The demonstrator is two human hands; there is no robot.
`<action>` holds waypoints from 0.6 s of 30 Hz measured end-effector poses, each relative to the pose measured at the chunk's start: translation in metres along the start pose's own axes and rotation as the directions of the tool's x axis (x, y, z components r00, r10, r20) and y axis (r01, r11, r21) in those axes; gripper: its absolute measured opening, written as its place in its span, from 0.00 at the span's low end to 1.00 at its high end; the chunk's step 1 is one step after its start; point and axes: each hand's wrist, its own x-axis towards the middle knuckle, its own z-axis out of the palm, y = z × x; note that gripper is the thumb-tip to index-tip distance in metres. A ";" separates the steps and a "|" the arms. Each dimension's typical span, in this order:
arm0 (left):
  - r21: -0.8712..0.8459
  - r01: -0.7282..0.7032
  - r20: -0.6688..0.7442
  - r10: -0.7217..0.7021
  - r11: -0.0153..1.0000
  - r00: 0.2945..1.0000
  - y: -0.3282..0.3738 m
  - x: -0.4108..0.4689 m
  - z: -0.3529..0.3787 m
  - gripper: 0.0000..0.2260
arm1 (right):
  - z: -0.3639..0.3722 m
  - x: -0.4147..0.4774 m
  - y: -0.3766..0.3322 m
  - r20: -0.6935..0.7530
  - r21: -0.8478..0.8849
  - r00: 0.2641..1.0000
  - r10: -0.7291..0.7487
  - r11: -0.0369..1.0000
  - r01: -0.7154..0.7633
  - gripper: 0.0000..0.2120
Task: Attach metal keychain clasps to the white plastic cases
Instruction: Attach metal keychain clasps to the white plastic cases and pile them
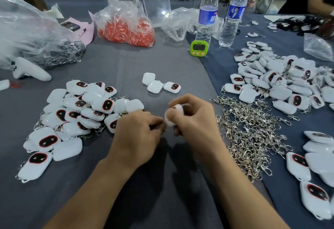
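At the middle of the tabletop's near edge, a white case [171, 115] is gripped in the curled fingers of the right hand [196, 120]. The left hand [137, 134] is held with fingertips curled against the case's edge; whether a clasp is pinched there cannot be told. A heap of metal clasps [249, 131] lies just right of the hands, and piled cases [77, 113] lie toward the left edge.

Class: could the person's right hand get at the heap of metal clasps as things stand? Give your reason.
Probably yes: the heap of metal clasps lies just beside the right hand, nothing between them. But its fingers are curled round a white case, so it is not free.
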 end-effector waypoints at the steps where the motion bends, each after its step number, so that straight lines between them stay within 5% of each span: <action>1: 0.146 -0.110 -0.013 0.113 0.983 0.994 -0.001 -0.002 -0.001 0.07 | 0.005 -0.003 0.001 0.011 -0.169 0.996 -0.093 0.981 0.093 0.04; 3: 0.276 -0.203 -0.032 0.220 0.939 0.975 -0.005 -0.005 -0.002 0.06 | 0.011 -0.008 0.003 0.025 -0.295 0.985 -0.168 0.941 0.168 0.04; 5: 0.232 -0.147 -0.058 0.165 0.961 0.985 -0.003 -0.005 0.000 0.04 | 0.008 -0.003 0.000 -0.020 -0.090 0.998 -0.059 0.994 0.056 0.04; 7: -0.173 0.112 -0.046 -0.121 0.979 0.992 0.006 0.000 0.002 0.03 | 0.000 0.004 -0.004 -0.009 0.225 0.989 0.147 0.964 -0.141 0.08; 9: -0.578 0.360 0.123 -0.358 0.732 0.925 0.010 0.005 0.006 0.06 | -0.005 0.007 -0.007 0.067 0.423 0.954 0.294 0.857 -0.294 0.10; 11: -0.698 0.428 0.212 -0.405 0.574 0.889 0.011 0.009 0.007 0.07 | -0.004 0.007 -0.006 0.143 0.542 0.927 0.345 0.757 -0.366 0.14; 13: -0.711 0.440 0.238 -0.402 0.549 0.884 0.010 0.009 0.004 0.07 | -0.001 0.006 -0.004 0.161 0.541 0.928 0.335 0.757 -0.367 0.16; 16: -0.484 0.339 0.083 -0.344 0.806 0.935 0.008 0.005 0.002 0.07 | 0.003 0.006 -0.002 0.032 0.338 0.980 0.199 0.920 -0.198 0.12; 18: -0.055 0.124 -0.050 -0.127 0.991 0.991 0.009 0.002 0.001 0.08 | 0.008 -0.001 0.003 -0.077 -0.039 0.997 -0.030 0.999 0.027 0.07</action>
